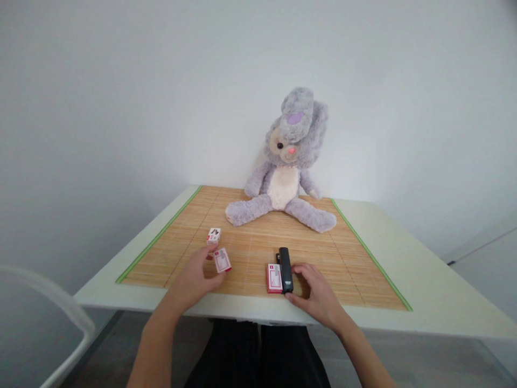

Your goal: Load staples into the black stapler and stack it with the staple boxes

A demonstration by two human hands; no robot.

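Note:
My left hand (pixel 194 278) is closed around the edges of a small red-and-white box (pixel 222 261), its thumb at the near side and a finger at the far side. Just beyond it stands a second small white box (pixel 214 235) with a dark picture on its top. My right hand (pixel 317 295) curves beside a black stapler (pixel 285 270), fingers apart, with fingertips at its right side and the thumb by its near end. Against the stapler's left side lies another red-and-white box (pixel 274 278). Something small and dark shows partly behind the stapler.
A grey plush rabbit (pixel 285 186) sits at the back against the wall, legs spread. Beneath everything is a bamboo mat (pixel 242 242) with green edges, on a white table (pixel 428 285). A white curved bar (pixel 52 293) stands at the lower left.

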